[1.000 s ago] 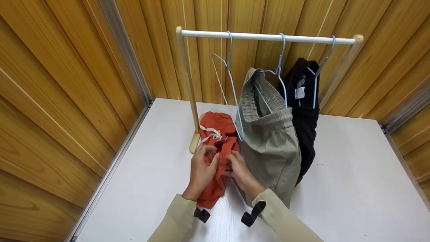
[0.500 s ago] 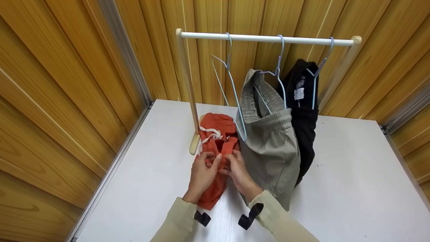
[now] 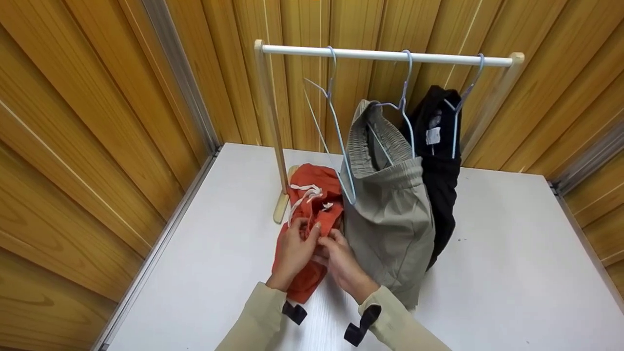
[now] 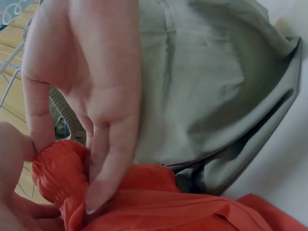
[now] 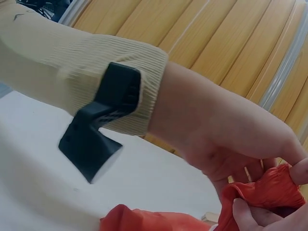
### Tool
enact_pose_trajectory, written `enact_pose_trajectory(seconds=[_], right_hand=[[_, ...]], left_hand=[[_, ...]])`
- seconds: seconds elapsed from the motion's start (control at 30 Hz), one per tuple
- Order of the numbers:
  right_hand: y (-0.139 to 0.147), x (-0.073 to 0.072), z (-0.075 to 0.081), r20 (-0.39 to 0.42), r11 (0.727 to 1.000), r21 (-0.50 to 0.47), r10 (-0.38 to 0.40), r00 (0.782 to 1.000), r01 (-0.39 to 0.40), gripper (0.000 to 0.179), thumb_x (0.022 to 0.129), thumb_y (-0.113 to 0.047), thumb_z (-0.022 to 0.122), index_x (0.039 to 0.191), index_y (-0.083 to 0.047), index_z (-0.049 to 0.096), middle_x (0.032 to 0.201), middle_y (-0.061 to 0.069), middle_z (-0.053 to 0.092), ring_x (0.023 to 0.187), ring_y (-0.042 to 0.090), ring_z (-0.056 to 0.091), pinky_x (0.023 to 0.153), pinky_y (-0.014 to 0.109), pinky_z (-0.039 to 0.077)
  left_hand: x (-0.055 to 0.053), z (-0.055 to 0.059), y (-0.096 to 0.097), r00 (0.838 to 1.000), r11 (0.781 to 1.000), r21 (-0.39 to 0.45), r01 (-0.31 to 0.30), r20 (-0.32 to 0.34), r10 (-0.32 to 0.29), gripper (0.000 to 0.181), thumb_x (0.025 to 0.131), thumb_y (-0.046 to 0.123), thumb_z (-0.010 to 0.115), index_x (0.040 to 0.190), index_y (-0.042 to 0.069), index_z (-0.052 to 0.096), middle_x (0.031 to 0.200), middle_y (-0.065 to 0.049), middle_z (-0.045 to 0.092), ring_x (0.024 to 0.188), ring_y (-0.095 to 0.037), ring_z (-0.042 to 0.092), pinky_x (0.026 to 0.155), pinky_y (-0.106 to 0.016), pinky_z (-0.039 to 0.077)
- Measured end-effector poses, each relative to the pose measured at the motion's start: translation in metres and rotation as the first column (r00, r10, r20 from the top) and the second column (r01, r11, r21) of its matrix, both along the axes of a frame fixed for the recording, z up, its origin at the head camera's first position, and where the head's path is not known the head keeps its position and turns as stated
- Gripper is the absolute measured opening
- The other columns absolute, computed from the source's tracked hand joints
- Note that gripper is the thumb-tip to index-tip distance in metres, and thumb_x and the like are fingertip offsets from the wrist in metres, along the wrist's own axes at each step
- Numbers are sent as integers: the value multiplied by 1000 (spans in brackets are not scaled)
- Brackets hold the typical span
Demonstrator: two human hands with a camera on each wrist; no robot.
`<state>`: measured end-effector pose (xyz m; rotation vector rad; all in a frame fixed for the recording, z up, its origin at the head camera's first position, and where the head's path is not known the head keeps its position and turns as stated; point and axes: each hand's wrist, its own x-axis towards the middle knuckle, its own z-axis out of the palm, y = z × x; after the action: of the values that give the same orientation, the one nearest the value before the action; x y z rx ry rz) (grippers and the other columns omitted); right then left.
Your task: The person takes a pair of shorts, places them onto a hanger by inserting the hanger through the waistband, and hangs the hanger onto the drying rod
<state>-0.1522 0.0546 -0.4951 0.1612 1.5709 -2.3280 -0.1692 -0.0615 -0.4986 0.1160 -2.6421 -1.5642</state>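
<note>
On table [image 3: 487,253], below rack, orange shorts [image 3: 312,195] bunched between 2 hands: left hand [image 3: 292,251] & right hand [image 3: 341,261] both pinch fabric. Fingertips partly hidden in folds.

Orange shorts [image 3: 312,214], crumpled, white drawstring, on table

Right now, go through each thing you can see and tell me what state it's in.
Orange shorts: bunched on the table, off any hanger, drawstring loose.
Left hand: pinching the orange fabric.
Right hand: pinching the same fold.
Empty hanger: on the rail, bare.
Khaki shorts: hung on a hanger, hem reaching the table.
Black garment: hung on the right-most hanger.
Rail: level, carrying three hangers.
</note>
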Motion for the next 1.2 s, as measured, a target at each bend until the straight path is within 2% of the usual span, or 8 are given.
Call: enact_pose_trajectory(seconds=[0.17, 0.37, 0.43, 0.63, 0.77, 0.87, 1.03, 1.2], right_hand=[[0, 4, -5, -2, 999, 47, 27, 1000, -27, 34, 96, -13, 48, 128, -6, 40, 96, -5, 66, 86, 10, 66, 82, 32, 52], [2, 1, -8, 42, 990, 135, 24, 999, -29, 31, 95, -19, 54, 121, -5, 44, 89, -1, 63, 81, 12, 63, 78, 31, 54], [3, 0, -9, 51, 988, 155, 6, 999, -14, 34, 95, -21, 55, 121, -4, 43, 92, 2, 63, 82, 13, 62, 78, 30, 54], [9, -7, -10, 54, 981, 186, -69, 996, 58, 43, 95, -22, 56, 128, -1, 38, 105, 9, 60, 89, 16, 62, 76, 29, 54], [14, -14, -15, 44, 972, 216, -106, 993, 94, 45, 95, -21, 55, 130, 1, 36, 114, 14, 59, 92, 18, 63, 77, 32, 54], [17, -19, -19, 39, 963, 245, -131, 991, 117, 50, 95, -21, 55, 134, 1, 33, 125, 20, 53, 98, 23, 62, 80, 34, 53], [20, -23, -25, 37, 948, 273, -178, 983, 162, 61, 93, -19, 57, 142, 1, 26, 130, 23, 48, 106, 29, 58, 86, 38, 51], [20, -24, -28, -3, 939, 291, -190, 982, 182, 66, 92, -15, 59, 145, 3, 23, 138, 28, 42, 112, 30, 53, 93, 44, 46]], left_hand=[[-2, -4, 1, 998, 1000, -23, 0, -64, -2, 30, 93, 29, 61, 115, 9, 58, 96, -6, 65, 77, -18, 54, 64, -30, 43], [-3, -4, 0, 989, 996, -84, -27, -145, 14, 27, 94, 24, 59, 117, 11, 55, 110, -8, 63, 96, -22, 58, 81, -38, 46], [-3, -3, -1, 984, 996, -85, -37, -177, 22, 26, 95, 21, 58, 119, 11, 54, 114, -8, 62, 102, -23, 58, 86, -39, 46], [-4, 3, -4, 962, 998, -40, -51, -271, 39, 22, 96, 13, 55, 118, 10, 54, 113, -8, 59, 100, -21, 57, 83, -36, 45], [-4, 12, -7, 953, 999, -6, -50, -299, 46, 19, 98, 14, 54, 116, 10, 54, 112, -8, 60, 98, -20, 57, 82, -36, 47], [-4, 18, -9, 947, 999, 21, -36, -318, 41, 17, 99, 14, 53, 115, 9, 54, 111, -7, 61, 95, -18, 58, 81, -34, 49], [-3, 28, -13, 926, 1000, 25, -3, -377, 12, 16, 99, 14, 54, 113, 8, 55, 109, -7, 64, 96, -17, 60, 83, -33, 53], [0, 37, -16, 915, 996, 40, 76, -399, -53, 16, 98, 14, 56, 113, 10, 55, 109, -7, 65, 94, -17, 62, 83, -32, 56]])
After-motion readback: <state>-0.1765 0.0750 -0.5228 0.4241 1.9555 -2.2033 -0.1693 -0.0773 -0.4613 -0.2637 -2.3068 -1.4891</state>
